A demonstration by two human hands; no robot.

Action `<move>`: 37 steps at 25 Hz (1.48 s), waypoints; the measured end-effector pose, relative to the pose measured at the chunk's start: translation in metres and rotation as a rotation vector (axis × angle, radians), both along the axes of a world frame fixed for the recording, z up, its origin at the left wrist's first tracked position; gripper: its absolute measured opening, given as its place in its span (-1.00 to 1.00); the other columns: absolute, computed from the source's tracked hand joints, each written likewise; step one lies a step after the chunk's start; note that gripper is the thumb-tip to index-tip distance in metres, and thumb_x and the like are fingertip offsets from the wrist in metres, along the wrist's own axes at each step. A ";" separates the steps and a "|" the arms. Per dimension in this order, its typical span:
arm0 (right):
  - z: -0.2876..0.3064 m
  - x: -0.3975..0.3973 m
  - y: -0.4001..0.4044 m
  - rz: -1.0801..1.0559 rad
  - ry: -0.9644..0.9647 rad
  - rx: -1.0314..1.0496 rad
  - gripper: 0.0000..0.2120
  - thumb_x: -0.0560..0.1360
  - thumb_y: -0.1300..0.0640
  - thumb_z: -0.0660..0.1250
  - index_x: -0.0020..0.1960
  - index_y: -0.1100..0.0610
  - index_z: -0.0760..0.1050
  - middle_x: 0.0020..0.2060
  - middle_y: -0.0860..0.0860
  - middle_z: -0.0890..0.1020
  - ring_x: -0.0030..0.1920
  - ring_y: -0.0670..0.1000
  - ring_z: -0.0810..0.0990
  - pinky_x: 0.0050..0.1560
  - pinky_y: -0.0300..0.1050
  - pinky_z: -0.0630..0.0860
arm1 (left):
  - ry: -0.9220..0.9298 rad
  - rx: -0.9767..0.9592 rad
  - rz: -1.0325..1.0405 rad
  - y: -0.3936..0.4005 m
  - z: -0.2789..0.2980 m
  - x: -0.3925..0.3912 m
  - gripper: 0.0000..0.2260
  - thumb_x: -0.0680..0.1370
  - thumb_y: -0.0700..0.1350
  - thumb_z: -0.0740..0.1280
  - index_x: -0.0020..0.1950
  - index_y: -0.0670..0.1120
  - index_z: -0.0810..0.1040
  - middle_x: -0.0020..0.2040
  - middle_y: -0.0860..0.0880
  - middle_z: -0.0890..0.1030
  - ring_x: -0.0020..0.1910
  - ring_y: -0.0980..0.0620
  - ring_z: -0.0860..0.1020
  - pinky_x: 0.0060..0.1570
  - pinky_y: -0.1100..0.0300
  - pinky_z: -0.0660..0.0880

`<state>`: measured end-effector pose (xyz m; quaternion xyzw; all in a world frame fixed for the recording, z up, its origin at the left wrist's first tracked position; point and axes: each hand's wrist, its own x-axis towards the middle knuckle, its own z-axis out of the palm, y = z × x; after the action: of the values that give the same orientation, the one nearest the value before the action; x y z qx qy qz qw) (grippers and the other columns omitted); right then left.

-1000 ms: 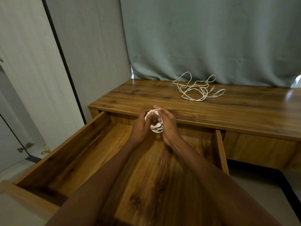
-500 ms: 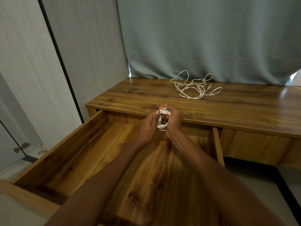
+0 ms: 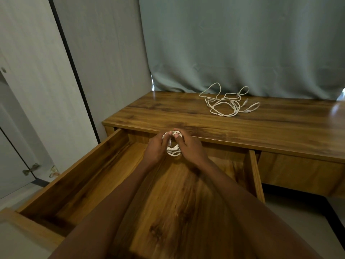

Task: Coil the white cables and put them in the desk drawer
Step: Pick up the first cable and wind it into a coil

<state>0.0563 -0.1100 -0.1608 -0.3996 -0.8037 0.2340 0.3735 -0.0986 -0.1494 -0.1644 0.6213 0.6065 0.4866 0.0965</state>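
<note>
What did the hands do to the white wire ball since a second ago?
Both hands, left hand and right hand, kept gripping the coiled cable above the open drawer, turning it a little between the fingers. Nothing was let go. The loose cable on the desk stayed put.

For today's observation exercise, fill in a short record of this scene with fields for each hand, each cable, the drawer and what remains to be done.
left hand: grips the coiled cable
right hand: grips the same coil
coiled cable: small white bundle, held above the drawer
loose cable: uncoiled, lying on the desk top near the curtain
drawer: pulled open; no cables visible inside
remaining: place the coil, then coil the loose cable
</note>
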 end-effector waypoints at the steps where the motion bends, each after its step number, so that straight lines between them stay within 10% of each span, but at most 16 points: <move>1: -0.001 -0.002 -0.001 -0.012 -0.053 -0.016 -0.63 0.66 -0.21 0.08 0.42 -0.18 0.36 0.26 -0.05 0.63 0.24 0.10 0.60 0.28 0.09 0.47 | 0.005 -0.017 0.011 -0.001 0.001 0.001 -0.69 0.68 0.09 0.15 -0.03 -0.08 0.56 -0.20 0.05 0.61 -0.17 0.04 0.60 -0.18 0.15 0.41; 10: -0.011 0.004 0.003 0.071 -0.004 0.227 -0.66 0.68 -0.09 0.04 0.43 -0.10 0.29 0.11 0.05 0.68 0.07 0.20 0.64 0.03 0.09 0.54 | -0.543 -0.280 -0.193 -0.013 0.025 0.013 -0.57 0.69 0.08 0.11 -0.15 -0.19 0.54 -0.34 -0.04 0.53 -0.48 0.21 0.46 -0.43 0.38 0.37; 18: -0.017 0.002 0.002 -0.135 -0.066 0.560 -0.49 0.68 -0.21 -0.13 0.41 0.02 0.37 0.07 0.11 0.69 -0.20 0.25 0.68 -0.38 0.05 0.56 | -0.934 -0.367 -0.385 -0.014 0.029 0.021 -0.69 0.66 0.06 0.15 -0.15 -0.05 0.55 -0.32 0.07 0.54 -0.36 0.13 0.48 -0.43 0.25 0.30; 28: -0.011 0.010 0.009 0.082 -0.090 0.274 -0.50 0.64 -0.27 0.10 0.53 -0.15 0.28 0.43 -0.11 0.45 0.38 -0.05 0.46 0.19 -0.03 0.48 | -0.545 -0.332 -0.120 -0.021 0.033 0.019 -0.67 0.69 0.04 0.14 -0.12 -0.05 0.60 -0.39 0.12 0.61 -0.48 0.30 0.55 -0.48 0.43 0.39; 37: 0.004 0.014 0.009 0.115 0.039 0.121 -0.78 0.66 -0.08 0.22 0.06 -0.01 0.58 -0.13 -0.21 0.60 -0.09 -0.20 0.56 -0.10 -0.23 0.40 | -0.370 -0.316 -0.224 -0.020 0.020 0.022 -0.54 0.68 0.13 0.10 -0.14 -0.17 0.56 -0.42 -0.02 0.53 -0.50 0.09 0.47 -0.46 0.26 0.39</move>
<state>0.0700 -0.1013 -0.1570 -0.3250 -0.8307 0.2136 0.3984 -0.0761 -0.1694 -0.1446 0.5621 0.5744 0.4777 0.3549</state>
